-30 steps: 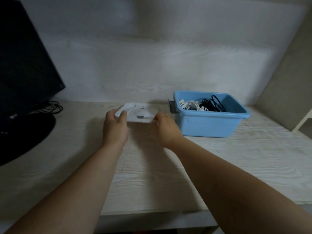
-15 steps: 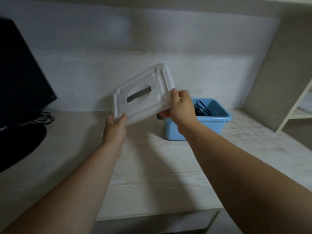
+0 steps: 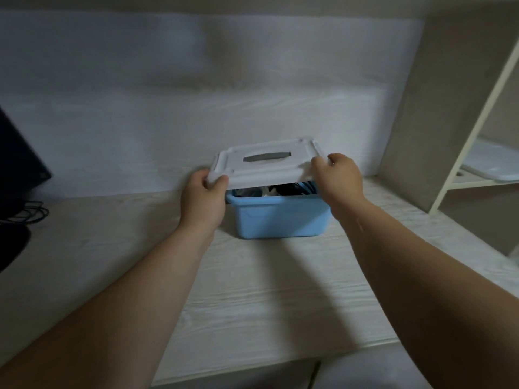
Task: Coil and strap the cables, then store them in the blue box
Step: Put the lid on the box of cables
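Observation:
The blue box [image 3: 276,219] stands on the pale wooden desk near the back wall. Coiled black and white cables [image 3: 273,189] show through the gap under its lid. A white lid [image 3: 266,164] with a grey handle slot hovers just above the box, nearly level, its near edge raised. My left hand [image 3: 203,199] grips the lid's left near corner, thumb on top. My right hand [image 3: 338,178] grips the lid's right edge, fingers curled over it.
A dark monitor [image 3: 16,161] and its round base sit at the far left with thin cables [image 3: 31,213] behind. At the right stands a cream shelf frame [image 3: 460,153] holding a white tray [image 3: 494,164]. The desk's front edge [image 3: 252,369] runs below my forearms.
Both hands lifted the white lid from the desk left of the box, tilted it up, then carried it right and lowered it over the blue box.

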